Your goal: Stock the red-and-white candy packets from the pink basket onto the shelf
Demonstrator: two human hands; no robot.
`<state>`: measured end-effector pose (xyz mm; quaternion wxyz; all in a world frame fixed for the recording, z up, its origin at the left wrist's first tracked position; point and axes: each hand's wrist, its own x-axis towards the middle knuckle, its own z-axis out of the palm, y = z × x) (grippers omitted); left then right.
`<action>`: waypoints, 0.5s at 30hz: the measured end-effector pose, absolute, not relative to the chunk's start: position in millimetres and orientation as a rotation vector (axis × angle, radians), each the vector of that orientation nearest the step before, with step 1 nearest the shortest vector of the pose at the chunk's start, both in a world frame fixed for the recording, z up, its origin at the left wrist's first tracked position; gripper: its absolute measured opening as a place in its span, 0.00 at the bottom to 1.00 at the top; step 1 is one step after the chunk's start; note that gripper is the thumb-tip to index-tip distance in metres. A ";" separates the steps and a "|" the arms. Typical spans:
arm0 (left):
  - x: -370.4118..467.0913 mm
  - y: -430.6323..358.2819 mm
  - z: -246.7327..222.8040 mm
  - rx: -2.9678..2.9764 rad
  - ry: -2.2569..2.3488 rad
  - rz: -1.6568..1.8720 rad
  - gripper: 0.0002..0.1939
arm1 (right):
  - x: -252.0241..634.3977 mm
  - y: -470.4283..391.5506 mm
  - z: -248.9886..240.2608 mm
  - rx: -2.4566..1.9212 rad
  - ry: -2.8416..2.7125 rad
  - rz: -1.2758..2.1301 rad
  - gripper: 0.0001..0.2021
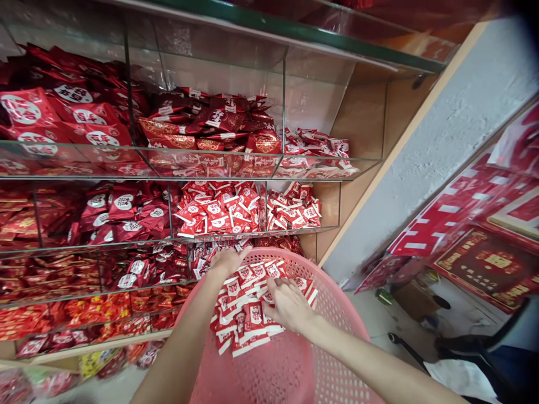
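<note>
A pink perforated plastic basket (337, 292) tilts in front of me below the shelves. Small red-and-white wrapped packets (246, 314) with printed emblems lie heaped along its far side. At the far left of the rim, my left hand (227, 262) is closed on the basket, its thumb along the edge and its other fingers mostly hidden. Inside the basket, my right hand (290, 303) rests on the right part of the heap, fingers curled round some packets. Its fingertips are partly hidden among them.
Glass-divided shelves (202, 178) stand ahead, filled with red and maroon packets (214, 207). A glass shelf edge (295, 33) crosses overhead. To the right are a grey wall (404, 134), hanging red packaging (446, 207) and a dark chair-like object (467, 342) on the floor.
</note>
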<state>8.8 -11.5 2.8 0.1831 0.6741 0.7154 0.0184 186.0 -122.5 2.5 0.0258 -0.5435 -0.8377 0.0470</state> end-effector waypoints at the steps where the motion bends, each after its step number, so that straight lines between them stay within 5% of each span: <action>1: 8.7 -11.1 2.5 1.903 2.018 0.049 0.44 | 184.9 -122.5 2.2 -1.674 -2.593 0.138 0.14; 10: 8.4 -8.4 0.4 1.927 1.997 0.058 0.45 | 176.4 -118.1 -7.5 -1.724 -2.533 0.025 0.12; 15: 7.1 -8.0 -1.6 1.938 2.008 0.070 0.45 | 174.9 -117.1 -11.2 -1.688 -2.541 -0.002 0.21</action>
